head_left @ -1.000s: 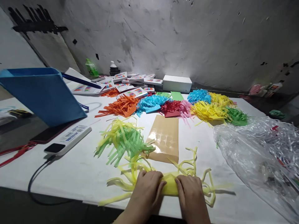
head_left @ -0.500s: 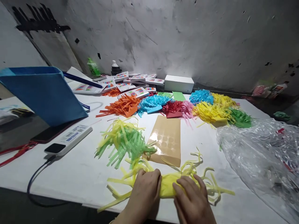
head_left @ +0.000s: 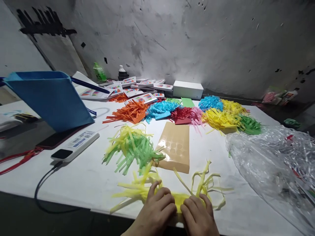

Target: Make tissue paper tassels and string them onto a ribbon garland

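Below a wall (head_left: 159, 39), near the front edge of a table (head_left: 93, 170), yellow paper (head_left: 179, 199) lay under left hand (head_left: 158, 207) and right hand (head_left: 198, 213), fingers clamped over it, seemingly at a rolling step whose next move called for even pressure.

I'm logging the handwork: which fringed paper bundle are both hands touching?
The pale yellow fringed paper bundle at the front, under the left hand and right hand; the other fringed bundles lie farther back, untouched.
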Demonstrator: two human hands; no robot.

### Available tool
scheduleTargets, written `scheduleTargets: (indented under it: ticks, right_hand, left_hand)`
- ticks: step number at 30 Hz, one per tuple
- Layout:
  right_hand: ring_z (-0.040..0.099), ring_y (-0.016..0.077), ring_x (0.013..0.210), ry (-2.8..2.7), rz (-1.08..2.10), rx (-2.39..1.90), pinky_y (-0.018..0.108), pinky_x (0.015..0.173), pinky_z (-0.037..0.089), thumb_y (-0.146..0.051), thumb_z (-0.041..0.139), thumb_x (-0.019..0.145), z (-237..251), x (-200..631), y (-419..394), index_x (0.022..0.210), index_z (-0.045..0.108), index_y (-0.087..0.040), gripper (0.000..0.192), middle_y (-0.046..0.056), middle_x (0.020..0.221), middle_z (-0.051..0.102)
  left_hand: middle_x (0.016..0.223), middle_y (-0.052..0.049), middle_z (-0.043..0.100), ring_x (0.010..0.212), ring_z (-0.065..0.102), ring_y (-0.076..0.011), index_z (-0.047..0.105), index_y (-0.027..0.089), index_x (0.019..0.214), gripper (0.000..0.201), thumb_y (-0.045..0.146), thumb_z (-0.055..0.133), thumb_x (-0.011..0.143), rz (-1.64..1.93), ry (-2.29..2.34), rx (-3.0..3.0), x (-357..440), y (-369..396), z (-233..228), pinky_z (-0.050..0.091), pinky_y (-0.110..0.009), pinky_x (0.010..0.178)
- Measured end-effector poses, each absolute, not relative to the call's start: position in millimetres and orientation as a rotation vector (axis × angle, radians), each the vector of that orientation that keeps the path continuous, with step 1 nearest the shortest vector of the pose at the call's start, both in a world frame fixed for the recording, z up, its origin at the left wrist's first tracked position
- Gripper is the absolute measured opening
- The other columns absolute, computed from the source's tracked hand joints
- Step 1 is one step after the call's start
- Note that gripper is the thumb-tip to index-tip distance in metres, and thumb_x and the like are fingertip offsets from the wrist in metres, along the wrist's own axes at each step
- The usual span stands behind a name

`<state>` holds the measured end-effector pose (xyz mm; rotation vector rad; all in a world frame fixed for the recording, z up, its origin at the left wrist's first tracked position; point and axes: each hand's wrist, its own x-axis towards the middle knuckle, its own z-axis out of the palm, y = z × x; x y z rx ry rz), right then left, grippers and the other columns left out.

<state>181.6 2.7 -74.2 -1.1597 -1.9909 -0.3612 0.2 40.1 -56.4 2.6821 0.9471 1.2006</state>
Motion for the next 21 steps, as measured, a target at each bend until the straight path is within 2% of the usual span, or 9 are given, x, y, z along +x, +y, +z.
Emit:
scheduleTargets:
  ticks: [2, 6, 10, 12, 15, 17, 19, 21]
  right_hand:
    - [0.067, 0.0167, 0.087, -1.980, -0.334, -1.199, 0.039, 0.101, 0.032, -0.010, 0.039, 0.097, -76.7, 186.6, -1.6, 0.087, 0.064, -0.022, 0.029, 0.000, 0.081, 0.072]
    - [0.065, 0.0190, 0.087, -1.897, -0.228, -1.343, 0.042, 0.098, 0.030, -0.019, 0.041, 0.100, -75.4, 192.7, -5.1, 0.081, 0.060, -0.023, 0.027, 0.000, 0.082, 0.069]
    - [0.062, 0.0220, 0.082, -1.807, -0.308, -1.544, 0.045, 0.091, 0.033, -0.016, 0.049, 0.095, -73.4, 185.5, -1.1, 0.077, 0.056, -0.023, 0.020, 0.002, 0.080, 0.067]
    - [0.063, 0.0247, 0.088, -1.780, -0.398, -1.585, 0.048, 0.093, 0.034, -0.015, 0.052, 0.093, -74.7, 181.0, 0.8, 0.085, 0.060, -0.022, 0.013, 0.005, 0.088, 0.069]
    - [0.066, 0.0239, 0.097, -1.876, -0.412, -1.403, 0.047, 0.100, 0.036, -0.009, 0.043, 0.092, -78.2, 180.1, 1.1, 0.104, 0.064, -0.021, 0.027, 0.008, 0.098, 0.071]
    - [0.067, 0.0212, 0.095, -1.984, -0.354, -1.260, 0.043, 0.101, 0.038, -0.009, 0.042, 0.093, -80.0, 184.9, -0.6, 0.107, 0.065, -0.020, 0.030, 0.006, 0.096, 0.072]
    - [0.068, 0.0198, 0.090, -2.072, -0.358, -1.182, 0.040, 0.101, 0.038, -0.020, 0.048, 0.095, -81.0, 192.1, -3.7, 0.104, 0.067, -0.019, 0.021, 0.004, 0.092, 0.073]
    - [0.069, 0.0188, 0.085, -2.131, -0.423, -1.114, 0.039, 0.101, 0.037, -0.035, 0.054, 0.096, -82.0, 198.2, -7.9, 0.100, 0.068, -0.020, 0.021, 0.003, 0.088, 0.074]
  left_hand:
    - [0.070, 0.003, 0.064, 0.076, 0.054, -0.0154, 0.058, 0.021, 0.075, 0.040, 0.018, 0.033, 0.105, 1.147, 0.967, 2.709, -5.5, 40.8, -61.7, 0.024, -0.044, 0.106]
    - [0.081, 0.001, 0.068, 0.079, 0.055, -0.0177, 0.059, 0.021, 0.082, 0.027, 0.019, 0.043, 0.103, 0.880, 1.135, 2.761, -12.5, 45.7, -57.2, 0.029, -0.041, 0.092]
    - [0.079, -0.001, 0.065, 0.073, 0.054, -0.0204, 0.057, 0.019, 0.075, 0.018, 0.013, 0.058, 0.092, 0.627, 1.383, 2.735, -3.2, 52.8, -44.0, 0.030, -0.038, 0.078]
    - [0.079, -0.002, 0.064, 0.073, 0.055, -0.0211, 0.056, 0.019, 0.072, 0.017, 0.010, 0.063, 0.086, 0.577, 1.465, 2.672, 2.9, 56.7, -40.9, 0.030, -0.037, 0.075]
    - [0.086, -0.001, 0.066, 0.080, 0.056, -0.0210, 0.058, 0.019, 0.078, 0.014, 0.008, 0.063, 0.085, 0.669, 1.376, 2.675, 5.5, 60.6, -41.1, 0.031, -0.040, 0.083]
    - [0.088, 0.000, 0.068, 0.085, 0.056, -0.0201, 0.059, 0.021, 0.082, 0.015, 0.008, 0.060, 0.089, 0.774, 1.198, 2.735, 1.6, 60.3, -42.0, 0.029, -0.043, 0.095]
    - [0.086, 0.002, 0.069, 0.085, 0.056, -0.0186, 0.060, 0.023, 0.084, 0.014, 0.013, 0.059, 0.093, 0.785, 1.011, 2.784, -5.6, 56.9, -42.6, 0.024, -0.045, 0.103]
    - [0.086, 0.003, 0.069, 0.085, 0.057, -0.0184, 0.060, 0.024, 0.087, 0.007, 0.023, 0.064, 0.092, 0.737, 0.876, 2.803, -13.5, 50.8, -44.1, 0.024, -0.044, 0.105]
